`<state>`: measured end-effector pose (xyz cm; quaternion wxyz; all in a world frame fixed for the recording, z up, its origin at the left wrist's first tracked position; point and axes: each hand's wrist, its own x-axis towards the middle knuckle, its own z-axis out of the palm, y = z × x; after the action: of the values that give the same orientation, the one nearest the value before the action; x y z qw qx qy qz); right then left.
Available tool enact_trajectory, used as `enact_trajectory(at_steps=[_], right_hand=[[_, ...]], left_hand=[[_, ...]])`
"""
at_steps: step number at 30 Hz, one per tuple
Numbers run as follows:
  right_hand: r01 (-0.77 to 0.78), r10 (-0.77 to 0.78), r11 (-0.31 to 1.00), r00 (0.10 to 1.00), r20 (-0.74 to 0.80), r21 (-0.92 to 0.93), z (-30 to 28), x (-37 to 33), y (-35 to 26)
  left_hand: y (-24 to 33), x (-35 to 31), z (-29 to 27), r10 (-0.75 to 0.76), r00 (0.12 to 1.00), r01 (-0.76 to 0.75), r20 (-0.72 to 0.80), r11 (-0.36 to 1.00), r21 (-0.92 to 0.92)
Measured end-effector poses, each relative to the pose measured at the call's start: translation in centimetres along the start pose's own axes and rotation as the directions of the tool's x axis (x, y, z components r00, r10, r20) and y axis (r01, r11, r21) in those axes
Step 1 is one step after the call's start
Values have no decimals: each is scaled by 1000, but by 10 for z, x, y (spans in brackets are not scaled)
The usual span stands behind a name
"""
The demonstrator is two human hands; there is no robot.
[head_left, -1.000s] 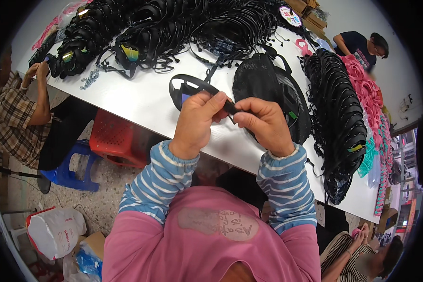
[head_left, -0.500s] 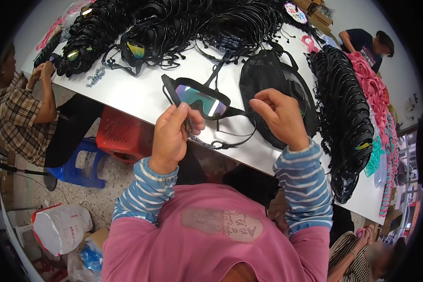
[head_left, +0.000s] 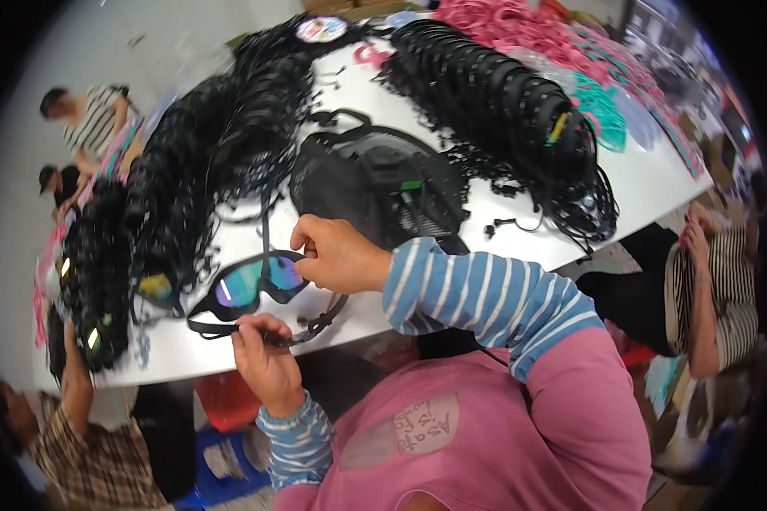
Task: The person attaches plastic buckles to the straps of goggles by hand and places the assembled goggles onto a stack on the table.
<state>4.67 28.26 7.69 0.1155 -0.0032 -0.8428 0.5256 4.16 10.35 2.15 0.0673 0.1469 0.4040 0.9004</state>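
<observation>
The left hand (head_left: 268, 366) pinches the black strap (head_left: 213, 328) between thumb and fingers, just on the near side of the goggles (head_left: 237, 288). The right hand (head_left: 343, 255) curls its fingers at the goggles' right end; whether they grip cannot be told. The mirrored lens faces up over the white table (head_left: 648, 196). Beyond the goggles to the right lies a black mesh bag (head_left: 332, 183); a plaid-shirted person (head_left: 102, 460) is to their near left.

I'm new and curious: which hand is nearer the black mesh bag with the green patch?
Right. The right hand is by the bag, at the shiny-lensed black goggles; the left hand is farther off, below them, holding a black strap.
</observation>
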Motion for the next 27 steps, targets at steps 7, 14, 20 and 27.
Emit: enact_trajectory(at_steps=[7, 14, 20, 27], right_hand=[[378, -169, 912, 697, -697, 157, -132, -77, -7], [588, -598, 705, 191, -778, -397, -200, -138, 25], [582, -603, 695, 155, -782, -421, -232, -160, 60], [454, -598, 741, 113, -794, -494, -225, -172, 70]], left_hand=[[-15, -22, 94, -30, 884, 56, 466, 997, -43], [-73, -30, 159, -533, 590, 660, 606, 751, 18], [-103, -38, 184, -653, 475, 685, 590, 695, 218], [-119, -43, 226, -511, 529, 410, 677, 853, 323]])
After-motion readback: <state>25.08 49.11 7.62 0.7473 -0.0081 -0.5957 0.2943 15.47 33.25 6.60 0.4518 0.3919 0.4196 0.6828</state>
